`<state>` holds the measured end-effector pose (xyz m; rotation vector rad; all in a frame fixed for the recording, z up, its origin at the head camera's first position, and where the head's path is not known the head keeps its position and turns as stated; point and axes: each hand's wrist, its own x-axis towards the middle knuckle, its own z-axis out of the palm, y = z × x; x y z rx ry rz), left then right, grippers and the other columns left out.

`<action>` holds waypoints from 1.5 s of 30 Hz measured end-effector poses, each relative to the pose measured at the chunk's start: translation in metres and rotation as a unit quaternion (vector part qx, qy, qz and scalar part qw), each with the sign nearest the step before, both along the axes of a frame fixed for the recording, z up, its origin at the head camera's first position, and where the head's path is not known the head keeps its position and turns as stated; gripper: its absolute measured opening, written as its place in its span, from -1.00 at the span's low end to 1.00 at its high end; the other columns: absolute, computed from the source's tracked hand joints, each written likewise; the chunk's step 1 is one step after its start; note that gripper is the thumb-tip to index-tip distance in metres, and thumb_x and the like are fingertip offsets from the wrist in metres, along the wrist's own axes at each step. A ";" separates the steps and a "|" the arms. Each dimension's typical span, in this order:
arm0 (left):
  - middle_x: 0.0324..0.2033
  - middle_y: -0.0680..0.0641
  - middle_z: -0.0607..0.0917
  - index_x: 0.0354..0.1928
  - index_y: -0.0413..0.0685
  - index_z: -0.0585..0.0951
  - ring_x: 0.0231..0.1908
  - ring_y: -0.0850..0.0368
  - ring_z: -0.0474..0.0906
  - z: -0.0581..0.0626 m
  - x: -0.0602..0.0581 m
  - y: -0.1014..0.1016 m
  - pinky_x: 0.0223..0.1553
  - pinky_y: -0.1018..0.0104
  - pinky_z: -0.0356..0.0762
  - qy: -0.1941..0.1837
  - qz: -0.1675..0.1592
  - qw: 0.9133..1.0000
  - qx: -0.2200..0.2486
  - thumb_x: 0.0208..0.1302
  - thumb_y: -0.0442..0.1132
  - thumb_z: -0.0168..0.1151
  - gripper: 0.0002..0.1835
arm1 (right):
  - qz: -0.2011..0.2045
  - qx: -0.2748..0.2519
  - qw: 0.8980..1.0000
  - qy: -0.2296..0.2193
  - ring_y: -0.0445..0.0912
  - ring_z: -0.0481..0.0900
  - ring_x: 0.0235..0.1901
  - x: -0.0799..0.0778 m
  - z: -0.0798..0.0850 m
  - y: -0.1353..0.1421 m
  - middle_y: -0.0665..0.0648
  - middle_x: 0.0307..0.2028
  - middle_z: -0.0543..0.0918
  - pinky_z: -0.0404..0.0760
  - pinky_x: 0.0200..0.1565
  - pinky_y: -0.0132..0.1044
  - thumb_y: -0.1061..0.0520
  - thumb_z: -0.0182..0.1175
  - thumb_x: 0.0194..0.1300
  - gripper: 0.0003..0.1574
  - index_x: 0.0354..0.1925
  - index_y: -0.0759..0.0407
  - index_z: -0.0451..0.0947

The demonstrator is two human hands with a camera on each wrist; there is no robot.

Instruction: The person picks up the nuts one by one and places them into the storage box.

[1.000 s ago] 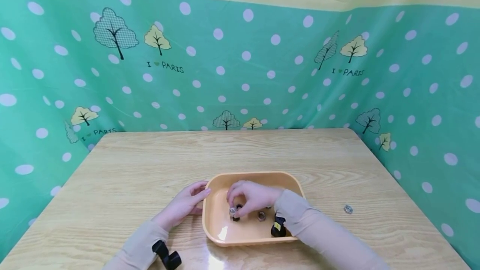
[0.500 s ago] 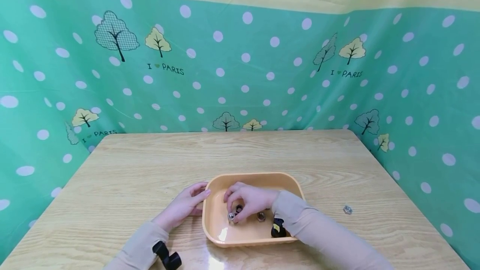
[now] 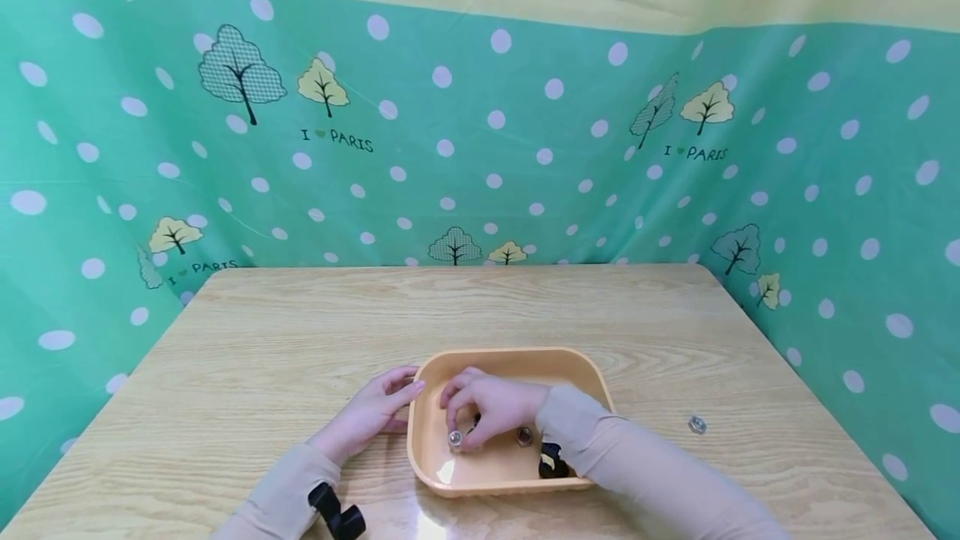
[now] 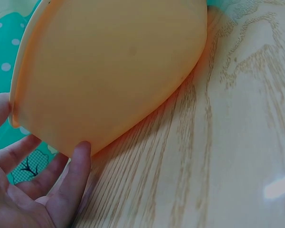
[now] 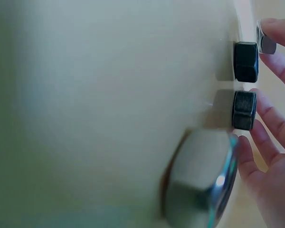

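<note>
A peach plastic bin [image 3: 510, 486] stands on the table, its outer wall [image 4: 118, 61] filling much of the left wrist view. My left hand [image 3: 373, 408] holds its left side, thumb at the rim and the other fingers along the outside. Inside the bin, my right hand [image 3: 491, 407] pinches a small silver hex nut [image 3: 455, 438] between thumb and index finger. Two black nuts, one upper [image 5: 246, 61] and one lower [image 5: 244, 110], lie beside the right fingers. Closer to that camera is a larger silver nut [image 5: 199, 175], blurred.
Another nut [image 3: 524, 437] lies in the bin, by the right wrist. A single silver nut [image 3: 697, 424] rests on the wooden table [image 3: 315, 315] to the right of the bin. Behind the table hangs a green dotted curtain [image 3: 495, 165].
My right hand has shifted a little left and toward the front of the bin, the silver nut still pinched in it. My left hand stays at the bin's side.
</note>
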<state>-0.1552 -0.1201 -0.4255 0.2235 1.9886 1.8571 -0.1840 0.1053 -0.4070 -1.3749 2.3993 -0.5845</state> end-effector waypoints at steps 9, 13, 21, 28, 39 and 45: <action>0.22 -0.46 0.31 0.34 -0.36 0.18 0.00 -0.10 0.58 0.001 0.000 0.001 -0.09 0.06 0.65 -0.001 -0.003 1.000 -0.003 0.40 -0.04 0.04 -0.34 | 0.010 -0.007 1.000 0.022 -0.25 0.26 -0.01 0.001 0.000 -0.007 -0.01 0.01 0.54 0.23 0.09 -0.53 0.02 0.43 -0.04 -0.80 -0.37 -0.04 0.64; 0.23 -0.46 0.30 0.35 -0.35 0.16 0.01 -0.12 0.57 0.001 0.001 0.001 -0.09 0.05 0.65 -0.004 -0.001 1.000 -0.005 0.40 -0.04 0.03 -0.34 | 0.009 -0.004 1.000 0.027 -0.24 0.27 0.01 0.001 -0.001 -0.008 -0.01 0.01 0.53 0.23 0.11 -0.53 0.03 0.44 -0.05 -0.78 -0.37 -0.04 0.64; 0.21 -0.46 0.31 0.33 -0.36 0.17 0.00 -0.07 0.57 0.001 0.000 0.001 -0.09 0.05 0.65 -0.004 0.005 1.000 -0.003 0.40 -0.05 0.04 -0.35 | 0.021 -0.001 0.999 0.049 -0.21 0.28 0.01 0.000 -0.003 -0.010 0.00 0.00 0.52 0.25 0.12 -0.50 0.02 0.46 -0.08 -0.76 -0.36 -0.04 0.66; 0.21 -0.46 0.32 0.33 -0.36 0.18 0.00 -0.05 0.57 -0.001 0.000 0.001 -0.08 0.04 0.65 -0.008 0.006 1.000 0.002 0.40 -0.06 0.04 -0.36 | 0.029 -0.004 0.998 0.064 -0.21 0.28 -0.02 -0.001 -0.006 -0.010 0.00 -0.02 0.52 0.24 0.08 -0.53 0.02 0.46 -0.10 -0.75 -0.36 -0.04 0.66; 0.21 -0.45 0.32 0.33 -0.35 0.19 0.00 -0.08 0.57 0.000 0.000 0.001 -0.10 0.05 0.66 -0.005 0.009 1.000 -0.005 0.40 -0.05 0.03 -0.36 | 0.025 0.002 0.998 0.055 -0.21 0.29 0.00 0.000 -0.002 -0.011 0.01 0.00 0.52 0.25 0.11 -0.51 0.02 0.47 -0.09 -0.74 -0.35 -0.04 0.66; 0.23 -0.46 0.30 0.32 -0.37 0.18 0.01 -0.10 0.57 0.000 0.001 0.001 -0.10 0.04 0.65 -0.004 0.009 1.000 -0.001 0.41 -0.06 0.02 -0.36 | 0.021 -0.002 0.999 0.038 -0.20 0.31 0.01 0.000 0.003 -0.011 0.02 -0.01 0.55 0.27 0.14 -0.48 0.04 0.47 -0.09 -0.73 -0.35 -0.02 0.65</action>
